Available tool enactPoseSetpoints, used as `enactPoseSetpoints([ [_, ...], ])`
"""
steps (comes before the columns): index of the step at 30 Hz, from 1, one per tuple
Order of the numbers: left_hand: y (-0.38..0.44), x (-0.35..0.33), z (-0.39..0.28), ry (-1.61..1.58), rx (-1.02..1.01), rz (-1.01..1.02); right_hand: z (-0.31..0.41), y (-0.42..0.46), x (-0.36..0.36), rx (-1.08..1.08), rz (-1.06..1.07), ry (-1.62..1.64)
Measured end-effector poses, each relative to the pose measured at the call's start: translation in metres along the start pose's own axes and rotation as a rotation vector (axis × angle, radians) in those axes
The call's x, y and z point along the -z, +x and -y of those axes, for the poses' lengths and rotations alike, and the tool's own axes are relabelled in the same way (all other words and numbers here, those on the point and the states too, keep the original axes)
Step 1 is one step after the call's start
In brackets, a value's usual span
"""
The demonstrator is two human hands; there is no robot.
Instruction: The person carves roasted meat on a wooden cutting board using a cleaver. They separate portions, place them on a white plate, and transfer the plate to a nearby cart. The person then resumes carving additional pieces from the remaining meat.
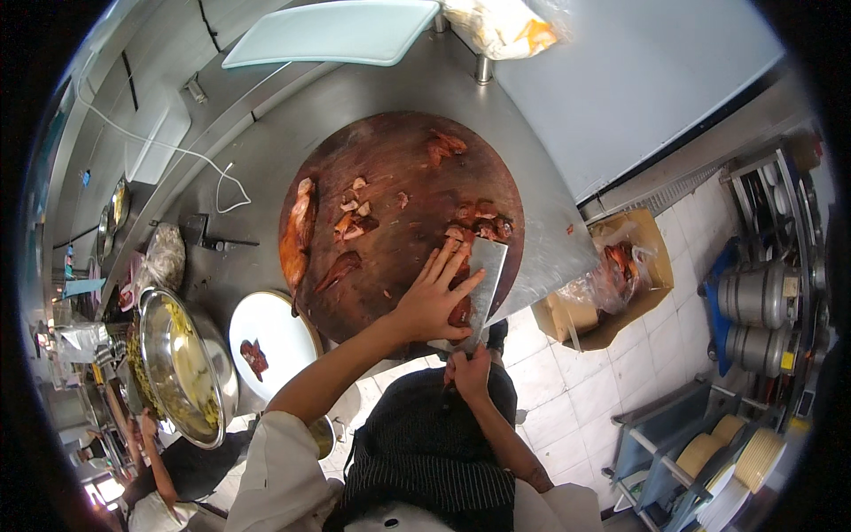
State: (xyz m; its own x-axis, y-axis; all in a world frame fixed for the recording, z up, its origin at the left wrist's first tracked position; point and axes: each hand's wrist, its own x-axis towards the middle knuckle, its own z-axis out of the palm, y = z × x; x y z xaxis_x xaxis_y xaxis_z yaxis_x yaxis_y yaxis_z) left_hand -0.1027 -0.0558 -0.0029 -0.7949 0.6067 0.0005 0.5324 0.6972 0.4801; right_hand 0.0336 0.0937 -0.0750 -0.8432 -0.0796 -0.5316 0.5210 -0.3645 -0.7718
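Observation:
My right hand [469, 372] grips the handle of a cleaver [490, 266], its broad blade flat along the right edge of a round wooden chopping block [405, 159]. My left hand [435, 292] lies with spread fingers over reddish roasted meat [459, 309] beside the blade, thumb and forefinger touching the blade; whether it grips the meat is hidden. Chopped meat pieces [492, 226] sit just beyond the fingertips. A long browned piece of roast meat [298, 233] rests at the block's left edge, and smaller pieces [352, 226] lie left of centre.
Left of the block are a white plate [279, 332] with a meat piece and a steel bowl [223, 372] of yellow-green food. A cardboard box [655, 279] with bagged meat stands at the right. A pale tray [332, 33] lies beyond the block. Another person [156, 459] works at far left.

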Motion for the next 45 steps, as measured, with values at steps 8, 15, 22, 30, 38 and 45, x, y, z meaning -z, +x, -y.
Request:
enactPoseSetpoints([
  [8, -0.001, 0.002, -0.004, 0.01, 0.029, -0.083, -0.001, 0.001, 0.001, 0.031, -0.009, -0.035],
  [15, 0.004, 0.0, 0.004, -0.047, 0.007, -0.059, 0.001, 0.003, 0.001, 0.001, 0.005, -0.03],
  [22, 0.002, 0.003, 0.004, -0.038, -0.02, -0.026, 0.0, 0.002, 0.003, -0.024, -0.004, -0.067],
  [30, 0.001, 0.007, 0.001, -0.048, -0.025, -0.044, 0.003, 0.0, -0.002, -0.011, -0.027, -0.043],
  [38, -0.004, -0.007, 0.012, -0.066, -0.023, -0.061, 0.007, -0.001, -0.011, -0.031, -0.073, -0.047],
  [45, -0.009, -0.008, 0.011, -0.144, -0.018, -0.105, -0.004, -0.001, -0.006, 0.009, -0.091, -0.205],
])
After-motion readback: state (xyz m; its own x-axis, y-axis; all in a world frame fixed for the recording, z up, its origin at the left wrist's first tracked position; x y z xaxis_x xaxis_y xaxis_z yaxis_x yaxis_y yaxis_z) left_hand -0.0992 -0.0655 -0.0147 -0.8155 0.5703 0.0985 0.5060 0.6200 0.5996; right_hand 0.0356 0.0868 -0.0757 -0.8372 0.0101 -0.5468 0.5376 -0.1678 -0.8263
